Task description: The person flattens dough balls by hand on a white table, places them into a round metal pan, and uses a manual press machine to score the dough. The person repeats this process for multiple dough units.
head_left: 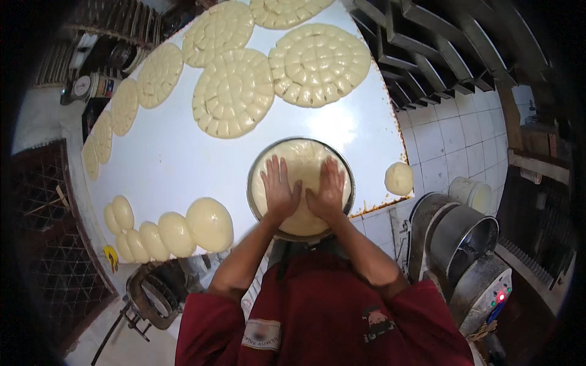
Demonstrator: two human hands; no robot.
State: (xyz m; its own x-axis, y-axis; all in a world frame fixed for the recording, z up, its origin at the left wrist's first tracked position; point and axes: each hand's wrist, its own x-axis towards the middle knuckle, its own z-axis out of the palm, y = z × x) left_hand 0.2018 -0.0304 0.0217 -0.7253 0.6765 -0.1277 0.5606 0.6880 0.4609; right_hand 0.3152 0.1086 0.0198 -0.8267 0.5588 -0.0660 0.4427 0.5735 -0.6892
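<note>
A round metal pan (249,190) stands at the near edge of the white table, with a disc of pale, shiny dough (301,224) filling it. My left hand (281,190) lies on the dough's left half, fingers stretched out and pointing away from me. On the right half, my right hand (328,192) rests flat in the same way, its fingers extended. Both palms touch the dough, and the thumbs point toward each other with a small gap between them. Neither hand grips anything.
Scored dough rounds (319,64) cover the far part of the table (171,165). Several smooth dough balls (209,224) line the near left edge; one dough ball (399,179) sits at the right corner. A metal mixer (464,238) stands right, below stacked metal trays (452,36).
</note>
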